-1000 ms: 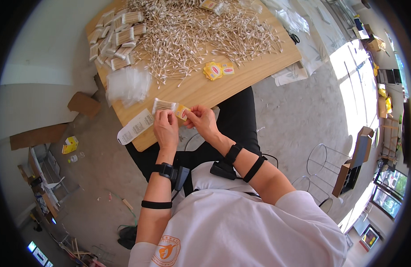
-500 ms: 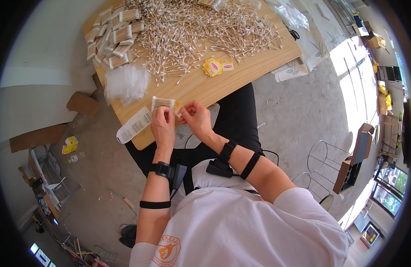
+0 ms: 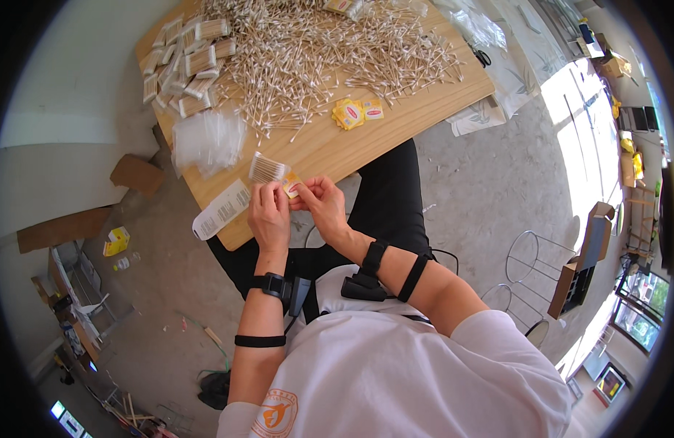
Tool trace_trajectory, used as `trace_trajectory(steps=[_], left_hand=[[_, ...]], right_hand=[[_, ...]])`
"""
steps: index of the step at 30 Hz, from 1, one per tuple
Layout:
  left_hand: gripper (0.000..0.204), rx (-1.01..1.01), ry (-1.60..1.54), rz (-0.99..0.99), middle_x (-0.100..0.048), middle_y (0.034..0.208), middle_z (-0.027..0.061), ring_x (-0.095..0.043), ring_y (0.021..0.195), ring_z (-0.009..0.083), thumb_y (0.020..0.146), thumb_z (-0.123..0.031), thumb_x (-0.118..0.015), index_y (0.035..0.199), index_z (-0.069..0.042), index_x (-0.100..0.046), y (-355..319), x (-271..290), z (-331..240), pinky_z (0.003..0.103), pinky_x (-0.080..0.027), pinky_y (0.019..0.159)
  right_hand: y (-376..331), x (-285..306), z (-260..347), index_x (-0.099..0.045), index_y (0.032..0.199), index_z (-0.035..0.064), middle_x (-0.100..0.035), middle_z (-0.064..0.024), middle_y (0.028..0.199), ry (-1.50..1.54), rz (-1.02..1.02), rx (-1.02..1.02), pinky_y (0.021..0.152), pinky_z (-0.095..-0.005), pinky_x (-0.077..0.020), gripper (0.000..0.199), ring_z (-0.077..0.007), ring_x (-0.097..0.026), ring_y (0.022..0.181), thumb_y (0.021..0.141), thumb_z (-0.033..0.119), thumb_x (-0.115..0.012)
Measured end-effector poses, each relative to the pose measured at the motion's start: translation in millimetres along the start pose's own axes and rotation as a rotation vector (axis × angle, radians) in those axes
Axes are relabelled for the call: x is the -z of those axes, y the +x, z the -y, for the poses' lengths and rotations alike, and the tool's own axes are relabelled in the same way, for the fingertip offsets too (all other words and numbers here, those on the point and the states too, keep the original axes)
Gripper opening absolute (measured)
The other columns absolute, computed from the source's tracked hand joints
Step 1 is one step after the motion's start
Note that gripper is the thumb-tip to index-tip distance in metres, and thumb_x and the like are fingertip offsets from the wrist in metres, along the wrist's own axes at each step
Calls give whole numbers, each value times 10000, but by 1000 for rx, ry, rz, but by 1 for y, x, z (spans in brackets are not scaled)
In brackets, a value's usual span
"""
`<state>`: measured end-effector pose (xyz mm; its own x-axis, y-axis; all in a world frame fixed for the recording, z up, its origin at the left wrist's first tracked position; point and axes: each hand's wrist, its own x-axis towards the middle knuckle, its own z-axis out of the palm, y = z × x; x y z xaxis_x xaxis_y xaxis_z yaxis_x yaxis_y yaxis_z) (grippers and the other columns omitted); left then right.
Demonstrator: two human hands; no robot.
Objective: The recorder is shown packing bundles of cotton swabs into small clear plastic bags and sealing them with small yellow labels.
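Note:
At the table's near edge my left hand [image 3: 270, 215] is closed, its fingertips pinching the lower side of a small clear pack of cotton swabs [image 3: 266, 168]. A small yellow card [image 3: 291, 184] sits at the right end of that pack, and my right hand [image 3: 325, 207] pinches its lower edge between thumb and fingers. Whether the card lies inside the pack's film or against it I cannot tell. Just left of my left hand lies a long white printed strip [image 3: 221, 210]. More yellow cards [image 3: 349, 114] lie in a small stack farther up the table.
Loose cotton swabs [image 3: 300, 66] cover the far part of the wooden table [image 3: 417, 109]. Filled swab packs [image 3: 198, 62] pile up at the far left, with clear empty bags [image 3: 209, 139] nearer. Scissors [image 3: 483, 57] lie beyond the right edge. A wire-framed stool [image 3: 530, 252] stands right.
The swab pack has tilted, its right end now lower. The yellow card has shifted slightly, and my right hand has come a little closer to my left.

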<state>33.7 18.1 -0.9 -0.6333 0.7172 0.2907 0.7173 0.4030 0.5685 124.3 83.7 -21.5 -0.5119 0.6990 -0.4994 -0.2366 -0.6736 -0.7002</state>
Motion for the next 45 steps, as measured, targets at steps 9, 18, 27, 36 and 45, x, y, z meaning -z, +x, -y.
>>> trace_trajectory(steps=[9,18,27,36,45], left_hand=[[73,-85,17,-59,-581,870,96,-623,713,248,868,-23,-646,930,-32,-609,0,4,-3,360,-499,617],[76,-116,66,-76,-600,871,78,-619,717,248,859,-52,-669,915,-49,-618,1,3,-7,368,-496,636],[68,-191,52,-33,-609,888,74,-608,735,250,872,-69,-659,929,-50,-627,3,2,-9,380,-477,691],[440,124,-112,170,-620,1210,123,-534,1142,333,887,-70,-619,1313,-32,-518,34,7,50,422,-408,1007],[420,80,-104,201,-622,1192,130,-540,1123,327,845,-52,-665,1258,-74,-596,36,10,41,407,-419,991]], right_hand=[[-1,2,-6,-543,974,-2,-686,-96,883,-41,84,-6,719,-272,-581,135,-151,-682,784,936,76,-646],[10,-1,0,-622,944,-44,-693,-78,786,-163,96,66,618,-243,-556,159,-110,-649,687,922,105,-672],[24,7,6,-653,943,-55,-690,-79,767,-174,58,21,573,-245,-559,152,-109,-656,655,908,90,-680],[33,16,20,-615,1005,-54,-684,-101,815,-421,83,-35,601,-256,-564,161,-136,-667,673,916,76,-650],[48,17,33,-662,907,-52,-664,-68,702,-526,41,134,507,-244,-494,137,-96,-612,559,871,79,-671]])
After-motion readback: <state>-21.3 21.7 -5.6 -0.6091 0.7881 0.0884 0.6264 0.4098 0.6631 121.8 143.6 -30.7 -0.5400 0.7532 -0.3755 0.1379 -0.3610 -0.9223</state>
